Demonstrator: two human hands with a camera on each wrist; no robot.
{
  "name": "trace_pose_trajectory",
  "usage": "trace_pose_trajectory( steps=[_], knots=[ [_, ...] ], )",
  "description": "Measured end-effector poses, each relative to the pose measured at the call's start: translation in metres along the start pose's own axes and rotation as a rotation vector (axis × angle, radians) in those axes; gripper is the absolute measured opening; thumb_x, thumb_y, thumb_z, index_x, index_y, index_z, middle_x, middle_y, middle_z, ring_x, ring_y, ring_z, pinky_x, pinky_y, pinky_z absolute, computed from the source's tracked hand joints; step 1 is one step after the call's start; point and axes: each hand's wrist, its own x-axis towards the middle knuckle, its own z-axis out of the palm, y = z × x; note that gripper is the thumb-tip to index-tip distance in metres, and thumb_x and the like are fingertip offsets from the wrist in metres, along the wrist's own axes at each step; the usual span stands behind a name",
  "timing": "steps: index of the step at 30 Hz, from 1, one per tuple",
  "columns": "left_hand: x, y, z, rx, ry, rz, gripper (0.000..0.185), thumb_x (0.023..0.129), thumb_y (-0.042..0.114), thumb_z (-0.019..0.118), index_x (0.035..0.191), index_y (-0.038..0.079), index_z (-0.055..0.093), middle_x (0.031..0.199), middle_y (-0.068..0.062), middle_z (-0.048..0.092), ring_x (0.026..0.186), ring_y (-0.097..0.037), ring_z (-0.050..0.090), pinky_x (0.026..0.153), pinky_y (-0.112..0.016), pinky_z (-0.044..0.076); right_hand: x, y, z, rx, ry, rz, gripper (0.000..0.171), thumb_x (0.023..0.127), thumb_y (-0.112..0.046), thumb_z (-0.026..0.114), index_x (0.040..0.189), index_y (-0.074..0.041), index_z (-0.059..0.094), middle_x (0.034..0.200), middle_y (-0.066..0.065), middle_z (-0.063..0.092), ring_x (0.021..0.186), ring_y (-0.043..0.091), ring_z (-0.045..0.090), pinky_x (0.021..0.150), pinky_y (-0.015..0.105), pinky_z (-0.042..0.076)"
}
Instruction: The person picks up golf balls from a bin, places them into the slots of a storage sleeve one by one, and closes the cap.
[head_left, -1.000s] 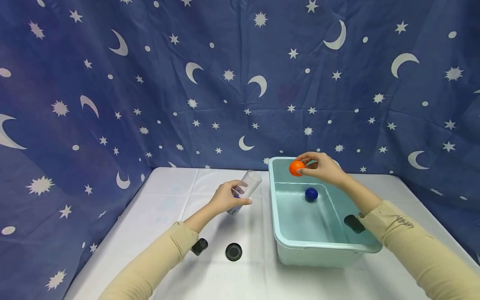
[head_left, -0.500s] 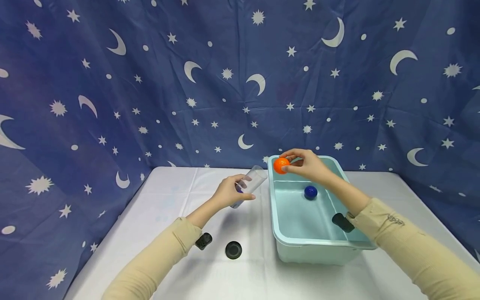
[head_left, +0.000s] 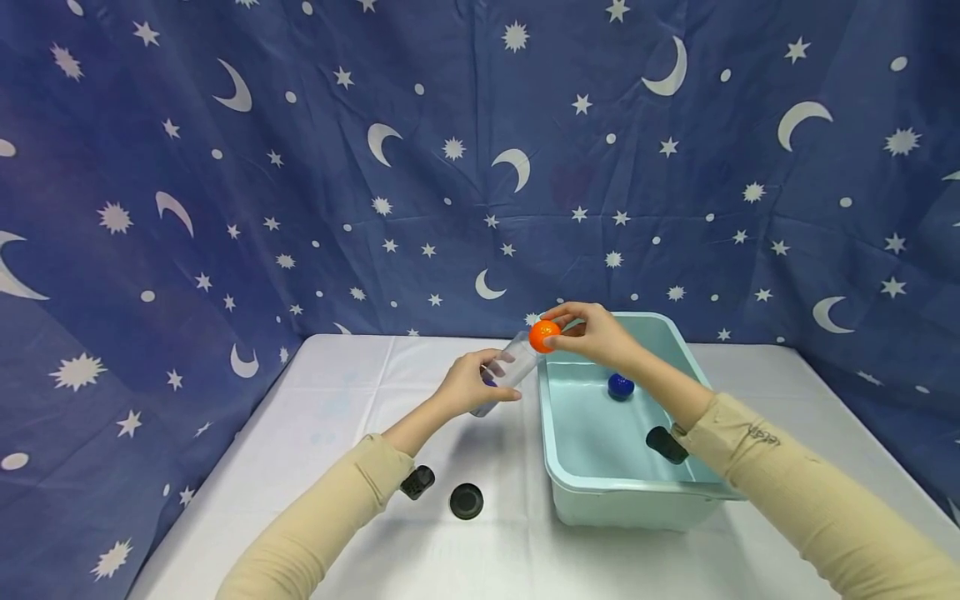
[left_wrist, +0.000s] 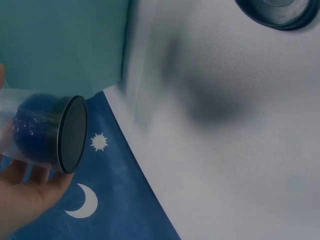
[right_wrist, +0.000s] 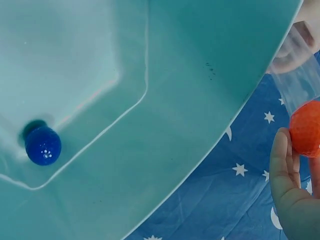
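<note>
My left hand [head_left: 472,387] grips a clear plastic tube [head_left: 514,363], tilted with its mouth up and to the right. Inside, by the tube's dark base cap [left_wrist: 74,134], lies a blue ball [left_wrist: 36,127]. Between thumb and fingers my right hand [head_left: 595,335] pinches an orange ball [head_left: 544,337], right at the mouth of the tube. The ball's dimpled surface shows in the right wrist view, where it overlaps the tube's end. Below the right forearm, another blue ball [right_wrist: 43,145] rests on the floor of the pale teal bin [head_left: 551,433].
A round black lid [head_left: 467,501] lies on the white-covered table [head_left: 360,533], left of the bin. Dark wrist cameras sit under both cuffs. A blue cloth with moons and stars [head_left: 420,167] hangs behind the table.
My right hand has carried the orange ball leftward from over the bin to the tube's mouth. The left hand has shifted slightly right and tipped the tube further toward the ball.
</note>
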Motion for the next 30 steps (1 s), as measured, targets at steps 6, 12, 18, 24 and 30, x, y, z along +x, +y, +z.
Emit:
trace_pose_trajectory(
  steps=[6, 12, 18, 24, 30],
  knots=[
    [0.001, 0.001, 0.002, -0.003, -0.016, 0.021, 0.051, 0.072, 0.023, 0.081, 0.118, 0.010, 0.062, 0.101, -0.012, 0.067, 0.088, -0.027, 0.064, 0.072, -0.029, 0.053, 0.001, -0.003, 0.003, -0.008, -0.007, -0.005, 0.036, 0.085, -0.007, 0.066, 0.120, 0.002, 0.059, 0.107, 0.023, 0.061, 0.085, 0.029, 0.067, 0.078, 0.036, 0.056],
    [0.002, 0.001, 0.003, 0.006, -0.015, 0.033, 0.050, 0.072, 0.024, 0.081, 0.116, 0.009, 0.063, 0.098, -0.011, 0.067, 0.085, -0.023, 0.063, 0.070, -0.028, 0.053, 0.002, -0.003, 0.005, -0.026, -0.029, -0.022, 0.035, 0.085, -0.006, 0.066, 0.119, 0.002, 0.060, 0.108, 0.024, 0.062, 0.090, 0.032, 0.066, 0.078, 0.036, 0.057],
    [0.004, -0.001, 0.005, 0.008, -0.012, 0.050, 0.052, 0.070, 0.024, 0.083, 0.116, 0.007, 0.063, 0.101, -0.009, 0.067, 0.083, -0.017, 0.060, 0.070, -0.023, 0.050, 0.000, -0.003, 0.002, -0.037, 0.003, -0.044, 0.030, 0.087, -0.006, 0.065, 0.115, 0.003, 0.062, 0.105, 0.022, 0.063, 0.090, 0.030, 0.065, 0.081, 0.036, 0.055],
    [0.002, -0.008, 0.003, 0.011, 0.015, 0.016, 0.053, 0.068, 0.023, 0.083, 0.115, 0.006, 0.064, 0.098, -0.009, 0.068, 0.080, -0.015, 0.060, 0.067, -0.022, 0.049, 0.002, 0.001, 0.001, -0.050, 0.006, -0.048, 0.028, 0.088, -0.009, 0.065, 0.113, 0.004, 0.062, 0.103, 0.022, 0.064, 0.088, 0.028, 0.065, 0.079, 0.031, 0.055],
    [-0.001, -0.010, -0.001, 0.009, 0.023, 0.011, 0.053, 0.068, 0.021, 0.083, 0.114, 0.006, 0.064, 0.097, -0.010, 0.068, 0.080, -0.016, 0.060, 0.068, -0.023, 0.049, 0.004, 0.008, -0.003, -0.049, 0.022, -0.012, 0.029, 0.087, -0.009, 0.065, 0.113, 0.005, 0.062, 0.102, 0.021, 0.065, 0.088, 0.026, 0.065, 0.076, 0.028, 0.053]
  ],
)
